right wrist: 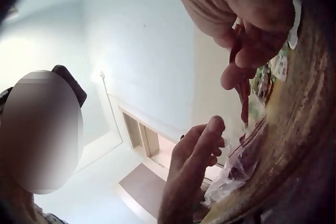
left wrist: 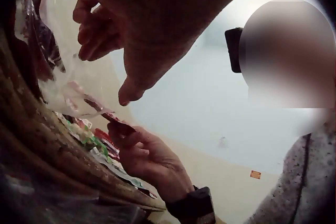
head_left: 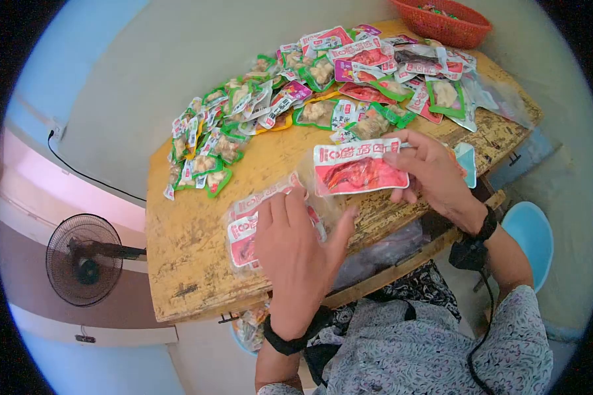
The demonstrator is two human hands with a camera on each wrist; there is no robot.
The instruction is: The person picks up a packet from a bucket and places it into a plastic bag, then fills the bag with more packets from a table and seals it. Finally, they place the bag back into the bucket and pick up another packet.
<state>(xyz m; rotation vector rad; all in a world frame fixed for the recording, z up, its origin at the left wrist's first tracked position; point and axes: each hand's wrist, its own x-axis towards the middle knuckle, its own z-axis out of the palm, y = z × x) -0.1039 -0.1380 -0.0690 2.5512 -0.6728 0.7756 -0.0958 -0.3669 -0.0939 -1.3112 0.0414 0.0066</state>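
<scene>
A red and white food packet (head_left: 361,167) is pinched at its right end by the right hand (head_left: 435,174), thumb on top. In the right wrist view the right hand (right wrist: 241,19) holds this packet (right wrist: 242,95) edge-on. The left hand (head_left: 293,247) rests with fingers extended on a clear plastic bag (head_left: 233,217) that has red and white packets inside. The held packet's left end is beside the bag's mouth. From the left wrist view, the left hand (left wrist: 142,29) has its thumb spread away from the fingers, above the clear bag (left wrist: 79,95).
A heap of green, red, purple and yellow packets (head_left: 316,115) covers the back of the worn wooden table (head_left: 191,263). A red basket (head_left: 445,25) stands at the back right. An open drawer (head_left: 402,263) juts out at the front. A blue basin (head_left: 530,243) is at the right, a fan (head_left: 84,260) at the left.
</scene>
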